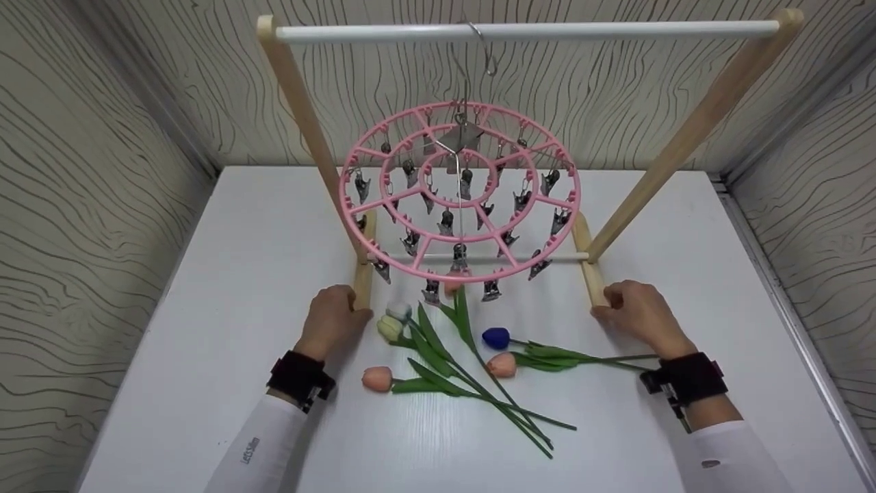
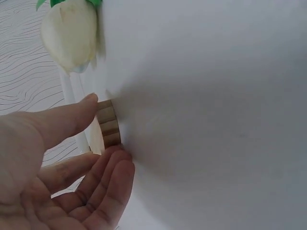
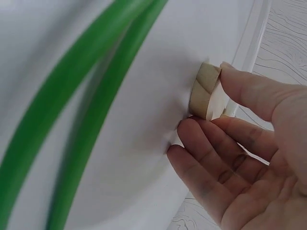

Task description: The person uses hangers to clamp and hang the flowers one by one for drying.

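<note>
A wooden drying rack with a white top rail [image 1: 582, 29] stands on the table. My left hand [image 1: 332, 318] pinches the front end of its left foot [image 1: 363, 291]; the left wrist view shows the thumb on one side of the wood end [image 2: 108, 122] and fingers on the other. Likewise, my right hand [image 1: 640, 311] grips the front end of the right foot [image 1: 593, 281], whose end grain [image 3: 204, 88] shows in the right wrist view. From the rail hangs a pink round clip hanger [image 1: 577, 195] with several metal clips [image 1: 491, 290].
Artificial tulips lie between the hands: a blue one [image 1: 496, 338], a pale yellow one [image 1: 390, 329], a white one [image 1: 399, 311] and several peach ones [image 1: 377, 378]. Green stems [image 1: 623, 358] reach close to the right wrist. Patterned walls [image 1: 102, 205] flank the white table [image 1: 205, 287].
</note>
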The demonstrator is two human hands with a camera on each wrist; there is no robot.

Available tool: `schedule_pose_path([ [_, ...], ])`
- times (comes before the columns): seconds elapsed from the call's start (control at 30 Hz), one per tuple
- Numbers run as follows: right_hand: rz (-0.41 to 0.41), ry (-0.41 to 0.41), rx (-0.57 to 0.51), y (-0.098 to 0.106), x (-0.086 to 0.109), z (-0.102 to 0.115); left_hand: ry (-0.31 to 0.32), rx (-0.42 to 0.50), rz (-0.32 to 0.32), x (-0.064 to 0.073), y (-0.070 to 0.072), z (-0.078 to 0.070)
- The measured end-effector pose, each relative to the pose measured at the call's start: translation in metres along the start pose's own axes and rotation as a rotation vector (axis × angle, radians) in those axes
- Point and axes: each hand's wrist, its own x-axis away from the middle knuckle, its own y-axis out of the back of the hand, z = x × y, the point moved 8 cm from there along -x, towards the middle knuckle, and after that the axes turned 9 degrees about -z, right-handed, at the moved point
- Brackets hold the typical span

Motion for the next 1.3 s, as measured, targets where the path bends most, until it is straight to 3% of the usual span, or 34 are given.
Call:
schedule_pose_path([
  [0.13,0.046,-0.025,-0.039,0.003,0.004,-0.003,0.025,0.014,-0.003,0.003,0.003,-0.001],
  [0.27,0.018,-0.009,-0.023,0.010,0.010,0.001,0.028,0.009,-0.023,0.008,0.009,-0.005],
  [0.43,-0.090,0.108,0.008,0.024,0.024,0.021,0.007,-0.005,-0.063,0.016,0.018,-0.014],
  [0.6,-0.193,0.253,0.021,0.034,0.041,0.048,-0.061,-0.008,-0.111,0.030,0.024,-0.029],
  [0.73,-0.221,0.306,0.021,0.034,0.054,0.062,-0.105,0.015,-0.135,0.043,0.026,-0.039],
  [1.03,-0.151,0.316,0.031,0.017,0.075,0.063,-0.139,0.039,-0.143,0.072,0.029,-0.056],
  [1.3,-0.043,0.275,0.060,-0.015,0.082,0.050,-0.199,0.047,-0.127,0.087,0.020,-0.066],
])
